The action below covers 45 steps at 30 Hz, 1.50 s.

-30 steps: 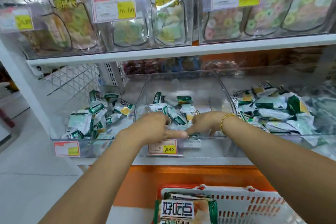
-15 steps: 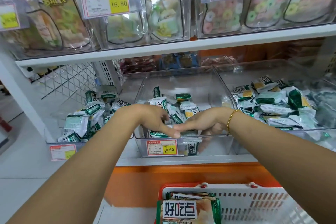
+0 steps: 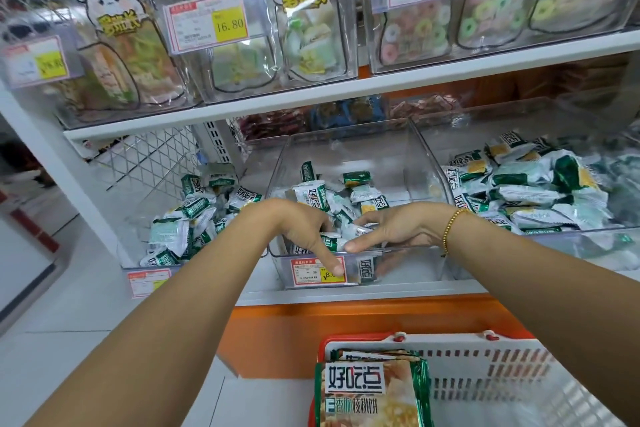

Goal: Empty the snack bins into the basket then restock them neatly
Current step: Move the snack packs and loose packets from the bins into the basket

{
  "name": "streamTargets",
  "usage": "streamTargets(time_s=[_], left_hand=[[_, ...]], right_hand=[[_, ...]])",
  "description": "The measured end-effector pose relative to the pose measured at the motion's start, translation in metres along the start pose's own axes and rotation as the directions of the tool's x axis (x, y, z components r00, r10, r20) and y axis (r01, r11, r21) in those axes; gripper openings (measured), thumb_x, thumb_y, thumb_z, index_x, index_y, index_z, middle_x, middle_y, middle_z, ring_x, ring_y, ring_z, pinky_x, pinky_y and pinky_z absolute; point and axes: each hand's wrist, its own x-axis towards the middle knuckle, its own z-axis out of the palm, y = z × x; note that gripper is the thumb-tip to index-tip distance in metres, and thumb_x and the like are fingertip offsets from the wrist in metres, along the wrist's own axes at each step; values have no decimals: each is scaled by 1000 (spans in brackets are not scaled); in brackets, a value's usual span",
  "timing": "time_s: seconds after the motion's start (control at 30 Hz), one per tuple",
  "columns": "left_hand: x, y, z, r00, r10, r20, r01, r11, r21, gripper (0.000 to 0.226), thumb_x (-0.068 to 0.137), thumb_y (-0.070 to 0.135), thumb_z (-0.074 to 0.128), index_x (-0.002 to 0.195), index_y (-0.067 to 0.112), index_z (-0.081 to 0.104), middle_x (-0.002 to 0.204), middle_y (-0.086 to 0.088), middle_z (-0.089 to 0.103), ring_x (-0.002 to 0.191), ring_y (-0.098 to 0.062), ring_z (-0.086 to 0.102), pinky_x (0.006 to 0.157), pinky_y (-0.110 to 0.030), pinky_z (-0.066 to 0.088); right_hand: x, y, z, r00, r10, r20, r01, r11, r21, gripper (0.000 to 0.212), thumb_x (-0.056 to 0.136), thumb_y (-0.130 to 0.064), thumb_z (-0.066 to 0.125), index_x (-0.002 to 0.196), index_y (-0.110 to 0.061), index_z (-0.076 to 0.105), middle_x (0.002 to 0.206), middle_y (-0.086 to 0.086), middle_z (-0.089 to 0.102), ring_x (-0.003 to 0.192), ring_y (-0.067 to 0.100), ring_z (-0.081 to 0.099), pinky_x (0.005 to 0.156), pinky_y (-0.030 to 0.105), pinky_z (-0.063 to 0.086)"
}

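The clear middle bin (image 3: pixel 398 267) holds a small heap of green and white snack packets (image 3: pixel 311 198). Both hands are in its front part, almost touching. My left hand (image 3: pixel 298 225) curls its fingers into the packets, and its thumb hangs down over the bin's front wall and price label. My right hand (image 3: pixel 398 227), with a gold bead bracelet at the wrist, has a packet between its thumb and fingers. The red and white basket (image 3: pixel 485 374) stands below the shelf with large packs (image 3: pixel 367 392) in it.
A left bin (image 3: pixel 187 218) and a right bin (image 3: pixel 519 191) hold more of the same packets. An upper shelf (image 3: pixel 346 90) carries clear boxes of bagged sweets close above. An orange base panel (image 3: pixel 311 333) lies under the shelf edge, with grey floor to the left.
Both hands stayed at the front of the middle bin and drew a little towards its front wall. My left thumb has dropped over the price label.
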Motion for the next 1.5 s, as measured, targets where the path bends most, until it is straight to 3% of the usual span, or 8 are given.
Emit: streamTargets(time_s=[0.2,0.57,0.77,0.9,1.03,1.17,1.33,1.5], left_hand=[[-9,1,-8,1000,-8,-23,10,998,62,104,72,58,71,150,12,20,157,-3,20,143,-22,22,116,-34,23],[-38,-20,3,950,68,-306,-67,998,13,90,75,33,79,148,20,28,151,1,35,134,-18,37,106,-28,33],[-68,-23,7,906,83,-414,-104,994,-28,81,78,31,76,145,21,33,149,3,37,132,-16,39,102,-24,32],[-86,-21,11,870,36,-492,-123,982,-145,75,78,33,77,141,21,38,141,4,46,117,-15,49,91,-24,39],[-101,-19,17,818,-22,-574,-176,941,-287,63,76,36,77,130,23,47,130,8,54,93,-10,60,72,-21,41],[-122,0,23,767,-63,-638,-198,923,-329,77,74,42,77,139,22,40,135,10,48,103,-7,54,81,-16,44],[-135,49,37,882,26,-471,-209,917,-340,91,55,72,72,130,24,48,134,9,53,108,-11,57,88,-28,49],[-102,130,87,977,74,-201,-160,877,-453,54,72,49,76,110,17,52,106,7,59,92,-12,56,72,-27,43]], right_hand=[[-5,1,-3,999,-37,-23,36,999,-35,73,75,-23,78,138,-12,42,127,-3,57,129,17,46,100,21,36],[-22,-4,0,974,-204,-103,183,966,-180,104,68,-21,84,150,-22,21,157,0,20,140,21,28,110,27,26],[-42,3,9,885,-388,-258,321,909,-266,76,66,-23,87,131,-21,48,98,-20,66,83,-6,58,69,8,42],[-53,10,13,816,-446,-368,341,885,-317,83,67,-31,85,138,-25,43,121,0,58,102,11,57,84,20,47],[-67,11,15,731,-489,-476,402,872,-279,65,74,-24,80,132,-18,50,80,-16,50,61,-2,44,51,6,37],[-89,11,16,646,-522,-557,517,836,-183,49,74,-22,80,116,-25,55,98,-14,64,87,5,63,70,12,49],[-161,30,6,499,-549,-671,651,748,-128,31,77,-11,77,94,-31,60,93,-15,68,84,-1,66,70,17,55],[-196,119,17,623,-278,-732,474,878,71,32,77,-12,77,106,-15,65,99,-6,72,87,7,68,73,24,56]])
